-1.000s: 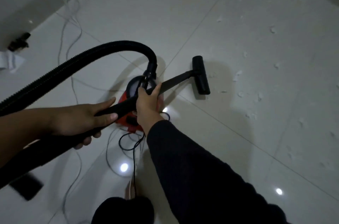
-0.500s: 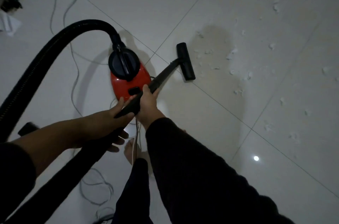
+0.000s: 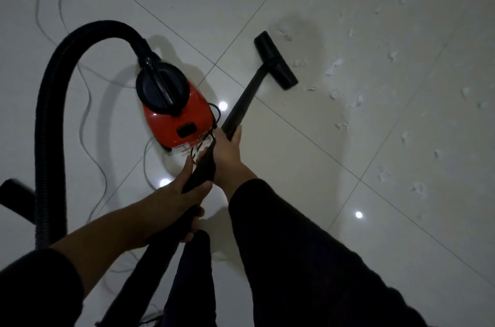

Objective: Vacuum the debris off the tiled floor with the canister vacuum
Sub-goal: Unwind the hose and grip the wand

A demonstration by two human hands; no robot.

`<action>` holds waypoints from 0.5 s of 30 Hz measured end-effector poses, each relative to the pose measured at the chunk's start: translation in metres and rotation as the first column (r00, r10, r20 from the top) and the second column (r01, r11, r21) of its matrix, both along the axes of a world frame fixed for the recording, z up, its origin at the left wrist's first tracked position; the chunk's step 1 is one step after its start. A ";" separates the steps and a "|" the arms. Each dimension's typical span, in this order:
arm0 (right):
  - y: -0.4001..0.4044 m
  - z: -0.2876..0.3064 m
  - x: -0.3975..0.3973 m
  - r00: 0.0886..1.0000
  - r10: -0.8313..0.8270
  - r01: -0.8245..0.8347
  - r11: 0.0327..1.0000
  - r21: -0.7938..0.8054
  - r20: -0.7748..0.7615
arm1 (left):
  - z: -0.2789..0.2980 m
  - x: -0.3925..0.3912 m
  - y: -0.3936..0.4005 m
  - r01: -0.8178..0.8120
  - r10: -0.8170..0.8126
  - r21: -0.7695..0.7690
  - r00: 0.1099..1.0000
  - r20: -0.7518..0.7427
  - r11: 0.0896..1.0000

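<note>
A red and black canister vacuum (image 3: 174, 109) stands on the pale tiled floor (image 3: 334, 219). Its black ribbed hose (image 3: 51, 101) arches from the lid, down the left side and back under my arms. My right hand (image 3: 227, 151) grips the black wand (image 3: 241, 104) low on the tube. Just behind it, my left hand (image 3: 176, 192) holds the wand's thicker handle end. The black floor nozzle (image 3: 276, 60) lies flat on the tiles, right of the canister. White debris scraps (image 3: 333, 67) lie scattered just right of the nozzle and across the right tiles.
A thin grey power cord (image 3: 85, 101) snakes over the floor left of the canister and loops under it. A dark object (image 3: 14, 192) sits at the left edge. My dark trouser leg (image 3: 192, 281) is below the hands.
The view has tilted down and nearer. The nozzle has slid forward and right, up to the nearest scraps. Both hands keep their hold on the wand.
</note>
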State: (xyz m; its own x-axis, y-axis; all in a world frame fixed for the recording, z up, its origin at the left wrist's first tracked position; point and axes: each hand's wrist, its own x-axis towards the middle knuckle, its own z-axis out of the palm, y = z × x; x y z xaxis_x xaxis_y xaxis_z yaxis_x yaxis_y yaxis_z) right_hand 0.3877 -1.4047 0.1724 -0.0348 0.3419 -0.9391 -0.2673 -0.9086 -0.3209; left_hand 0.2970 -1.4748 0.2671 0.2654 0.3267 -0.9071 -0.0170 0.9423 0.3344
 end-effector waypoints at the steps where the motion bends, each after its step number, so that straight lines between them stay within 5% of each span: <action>1: 0.004 0.000 0.000 0.999 0.030 -0.029 1.000 -0.010 0.033 | 0.000 0.001 0.000 -0.009 0.009 -0.004 1.000 -0.011 1.000; 8: 0.043 -0.001 -0.001 0.956 0.231 -0.230 0.973 -0.028 0.183 | -0.005 -0.002 0.012 0.019 -0.020 0.053 1.000 0.018 0.998; 15: 0.099 -0.012 0.006 0.961 0.219 -0.224 0.975 0.008 0.170 | -0.024 0.005 0.065 0.012 -0.011 0.090 1.000 -0.011 0.996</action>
